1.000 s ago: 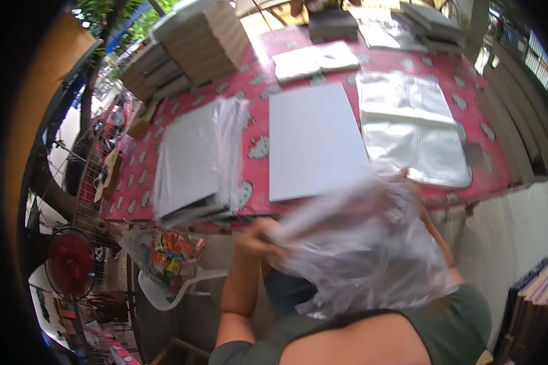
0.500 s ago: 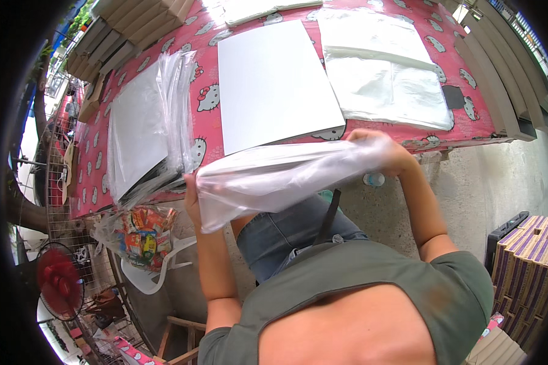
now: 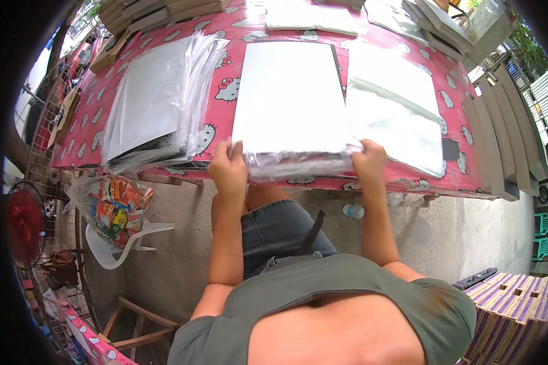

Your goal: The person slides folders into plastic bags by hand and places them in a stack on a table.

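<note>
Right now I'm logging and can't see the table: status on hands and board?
Left hand, right hand: gripping clear plastic. White board: on pink table, near edge at the plastic. Close by: plastic-covered sheets left, flat plastic stack right.

L hand [image 3: 229, 171] & R hand [image 3: 371, 165] out in front, well apart, approx. level, fingers curled in a pinch, thumbs on the inner sides. L forearm [image 3: 227, 234] runs nr. vert.; R forearm [image 3: 380, 222] ditto, w/ slight outward slant twd. elbow. Both elbows bent.
</note>
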`<state>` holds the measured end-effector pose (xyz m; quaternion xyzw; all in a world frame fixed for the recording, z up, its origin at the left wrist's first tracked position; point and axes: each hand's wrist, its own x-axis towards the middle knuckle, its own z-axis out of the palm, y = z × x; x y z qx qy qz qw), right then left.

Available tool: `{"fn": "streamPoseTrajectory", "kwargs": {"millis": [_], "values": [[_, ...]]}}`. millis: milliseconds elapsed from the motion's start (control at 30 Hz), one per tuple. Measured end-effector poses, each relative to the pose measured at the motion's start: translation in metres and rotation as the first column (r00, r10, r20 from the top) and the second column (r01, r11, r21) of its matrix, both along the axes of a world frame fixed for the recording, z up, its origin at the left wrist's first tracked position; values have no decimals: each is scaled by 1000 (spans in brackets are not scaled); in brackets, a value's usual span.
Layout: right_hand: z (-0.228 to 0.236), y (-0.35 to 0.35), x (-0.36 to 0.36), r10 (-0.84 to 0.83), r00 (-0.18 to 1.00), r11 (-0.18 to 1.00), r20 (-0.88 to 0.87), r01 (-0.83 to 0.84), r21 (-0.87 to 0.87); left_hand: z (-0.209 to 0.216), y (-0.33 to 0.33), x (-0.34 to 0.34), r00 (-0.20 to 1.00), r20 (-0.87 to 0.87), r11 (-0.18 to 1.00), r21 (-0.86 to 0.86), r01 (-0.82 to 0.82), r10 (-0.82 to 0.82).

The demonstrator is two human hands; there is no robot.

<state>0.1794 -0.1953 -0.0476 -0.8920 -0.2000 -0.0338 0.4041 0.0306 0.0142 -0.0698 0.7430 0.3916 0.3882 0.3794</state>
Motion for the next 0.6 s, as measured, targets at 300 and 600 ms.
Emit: {"fn": "streamPoseTrajectory", "kwargs": {"millis": [300,600], "values": [[-42,-91,-36,630,575,642,-523,-5,767,-27,-32,-127,910,385,821,-463,334,-153],[182,23,52,296,929,659,221,-366,657,186,95,-1,95,911,140,-41,989,-402]]}}
